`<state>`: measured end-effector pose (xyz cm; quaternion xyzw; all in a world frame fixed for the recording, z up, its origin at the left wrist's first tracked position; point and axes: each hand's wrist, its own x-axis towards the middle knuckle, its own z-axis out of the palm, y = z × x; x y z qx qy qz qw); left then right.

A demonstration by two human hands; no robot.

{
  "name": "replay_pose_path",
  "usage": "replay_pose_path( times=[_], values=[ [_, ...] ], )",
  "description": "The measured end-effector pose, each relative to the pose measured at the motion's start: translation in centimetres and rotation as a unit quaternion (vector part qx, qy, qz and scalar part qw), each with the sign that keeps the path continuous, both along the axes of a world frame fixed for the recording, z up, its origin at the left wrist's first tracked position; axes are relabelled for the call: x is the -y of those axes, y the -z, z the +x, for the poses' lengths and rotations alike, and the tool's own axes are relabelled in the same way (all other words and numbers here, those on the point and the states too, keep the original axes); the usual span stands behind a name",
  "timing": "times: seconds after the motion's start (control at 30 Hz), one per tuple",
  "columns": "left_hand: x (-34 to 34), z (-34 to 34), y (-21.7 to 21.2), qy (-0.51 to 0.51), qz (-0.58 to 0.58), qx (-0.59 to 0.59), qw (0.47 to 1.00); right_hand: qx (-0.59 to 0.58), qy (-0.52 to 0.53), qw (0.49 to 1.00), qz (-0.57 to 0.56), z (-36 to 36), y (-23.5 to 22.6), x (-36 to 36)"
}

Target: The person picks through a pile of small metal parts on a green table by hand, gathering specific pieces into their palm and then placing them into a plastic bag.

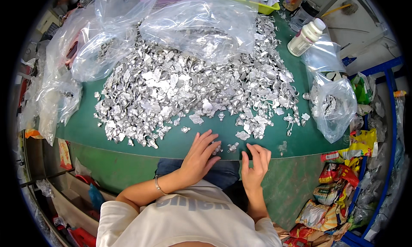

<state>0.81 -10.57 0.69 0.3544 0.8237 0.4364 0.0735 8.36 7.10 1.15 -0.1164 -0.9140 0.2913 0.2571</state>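
Note:
A wide heap of small silvery metal castings (180, 88) covers the middle of a green table (292, 140). At the near edge, my left hand (201, 156) lies with fingers stretched over the tabletop. A small metal casting (217, 149) shows by its fingertips, partly hidden. Just right of it, a second small casting (233, 147) lies between my two hands. My right hand (256, 163) is bent at the table edge, thumb and fingers apart, with nothing visible in it. A flat casting (242, 135) lies loose above the hands.
Clear plastic sheeting (197, 24) drapes over the heap's far side. At the right stand a white bottle (306, 37) and a plastic bag (332, 109) holding castings. A yellow-green basket (268, 4) sits at the back. Blue shelving (392, 118) with colourful packets lines the right.

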Motion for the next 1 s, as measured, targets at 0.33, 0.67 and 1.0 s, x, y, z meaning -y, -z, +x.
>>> replay_pose_path(
  times=[0.33,0.67,1.0],
  values=[
    [0.4,-0.2,-0.9,0.072,-0.064,-0.038,0.995,-0.009,0.026,0.999,0.019,-0.8,0.7,0.0],
    [-0.7,-0.7,0.4,0.104,-0.085,-0.091,0.987,-0.011,0.001,0.998,-0.065,-1.3,-0.3,-6.6],
    [-0.5,-0.6,0.5,0.054,-0.045,-0.052,0.996,0.119,0.045,0.971,0.204,-2.0,-0.2,-10.2]
  ],
)
